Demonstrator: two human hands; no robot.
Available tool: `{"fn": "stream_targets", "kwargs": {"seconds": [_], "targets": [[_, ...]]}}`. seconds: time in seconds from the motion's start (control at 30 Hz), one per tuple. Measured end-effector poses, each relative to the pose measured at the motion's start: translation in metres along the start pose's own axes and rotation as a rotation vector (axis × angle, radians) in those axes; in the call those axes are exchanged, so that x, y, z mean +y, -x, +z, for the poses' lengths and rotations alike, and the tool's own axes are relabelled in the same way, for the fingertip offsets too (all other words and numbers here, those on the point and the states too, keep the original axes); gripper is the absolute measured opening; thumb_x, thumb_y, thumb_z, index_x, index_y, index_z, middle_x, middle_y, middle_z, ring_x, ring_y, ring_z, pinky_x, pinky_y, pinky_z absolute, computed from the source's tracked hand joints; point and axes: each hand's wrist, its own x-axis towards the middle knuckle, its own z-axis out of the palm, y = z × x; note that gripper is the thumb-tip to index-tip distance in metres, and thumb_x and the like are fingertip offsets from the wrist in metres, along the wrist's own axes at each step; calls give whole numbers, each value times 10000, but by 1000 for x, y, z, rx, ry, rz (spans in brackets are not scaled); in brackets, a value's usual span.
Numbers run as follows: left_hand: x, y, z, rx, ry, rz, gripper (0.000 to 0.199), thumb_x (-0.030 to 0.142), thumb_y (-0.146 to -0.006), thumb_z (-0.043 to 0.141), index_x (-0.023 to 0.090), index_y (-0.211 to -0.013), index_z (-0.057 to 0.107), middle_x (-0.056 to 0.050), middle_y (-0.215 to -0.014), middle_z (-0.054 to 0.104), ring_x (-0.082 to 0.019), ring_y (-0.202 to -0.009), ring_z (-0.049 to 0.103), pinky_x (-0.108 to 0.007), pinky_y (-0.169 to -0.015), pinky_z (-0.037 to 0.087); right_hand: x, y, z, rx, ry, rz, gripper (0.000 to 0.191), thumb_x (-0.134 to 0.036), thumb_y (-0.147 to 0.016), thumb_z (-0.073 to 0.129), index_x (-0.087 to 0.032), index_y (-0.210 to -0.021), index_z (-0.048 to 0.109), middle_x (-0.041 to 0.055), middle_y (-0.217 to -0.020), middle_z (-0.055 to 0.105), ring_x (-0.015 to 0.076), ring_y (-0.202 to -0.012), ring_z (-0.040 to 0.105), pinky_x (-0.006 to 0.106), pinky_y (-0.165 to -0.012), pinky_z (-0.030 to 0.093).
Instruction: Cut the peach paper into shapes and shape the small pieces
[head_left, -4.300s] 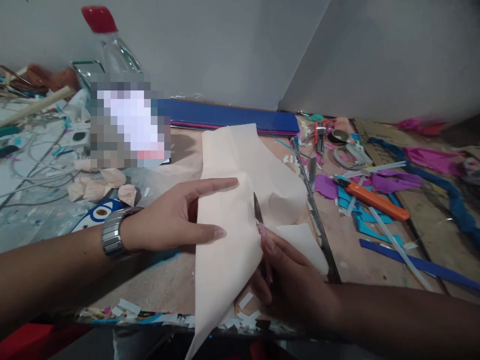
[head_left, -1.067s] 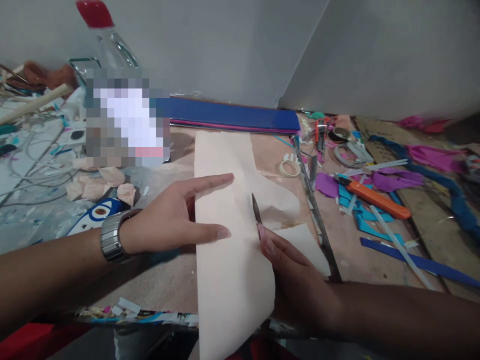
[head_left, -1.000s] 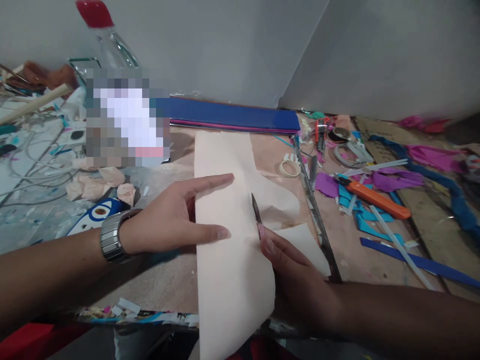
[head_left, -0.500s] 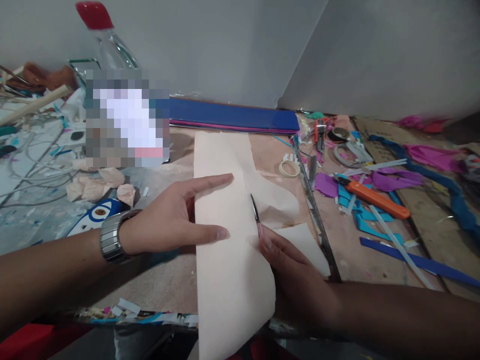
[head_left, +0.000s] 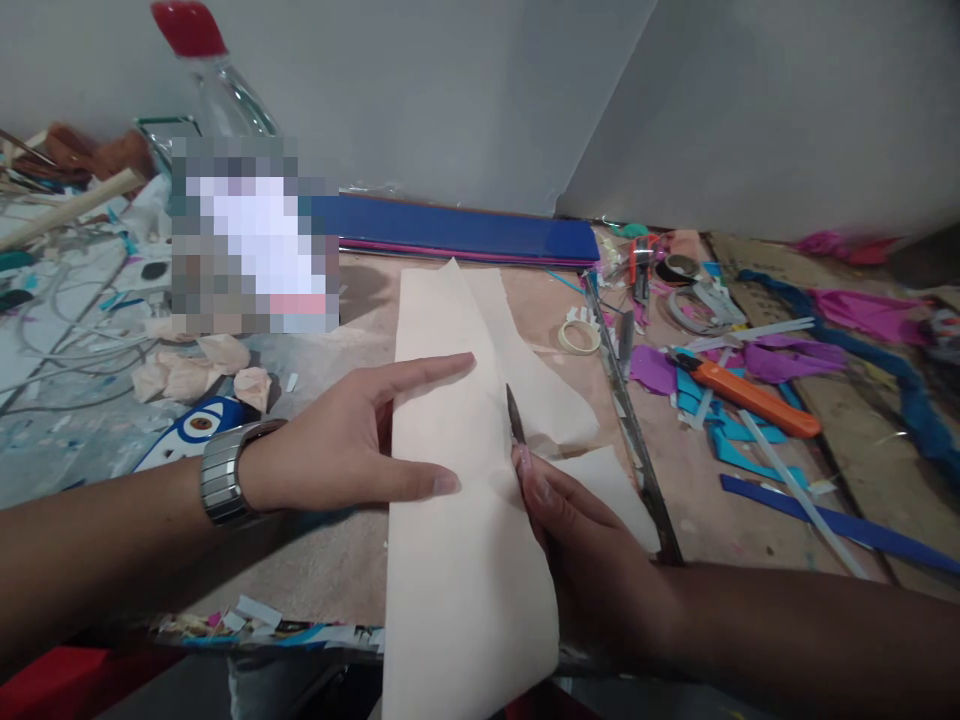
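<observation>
A long cream paper sheet (head_left: 450,560) lies over the table and hangs past its front edge. My left hand (head_left: 360,430), with a metal watch at its wrist, rests on the sheet, thumb and index finger spread apart. My right hand (head_left: 577,510) is closed round the handles of small scissors (head_left: 514,415), whose dark blades point away from me at the sheet's right side. Most of the handles is hidden by my fingers. A cut cream paper piece (head_left: 547,390) spreads to the right of the blades.
A long blue stack (head_left: 465,230) lies along the wall. On the right are an orange cutter (head_left: 757,395), a tape roll (head_left: 579,337), a metal ruler (head_left: 637,450) and coloured scraps. Crumpled peach paper (head_left: 184,372) and a clear bottle (head_left: 225,100) with a red cap are at left.
The cream sheet has turned slightly and its far edge now shows a raised peak. Both hands have shifted a little to the right with it.
</observation>
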Motion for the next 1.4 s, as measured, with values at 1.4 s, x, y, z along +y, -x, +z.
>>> {"fn": "stream_targets", "kwargs": {"seconds": [1.4], "targets": [[0,-5,-4,197,61,-32,701,294,-758,885,278,-1410,626,-74,-1247,728,-251,-1030,726,-360,-830,631,-10,4,12,8,-85,45,265,-376,-746,904,-296,-961,773,-41,-911,770,90,-793,703,184,-731,546]]}}
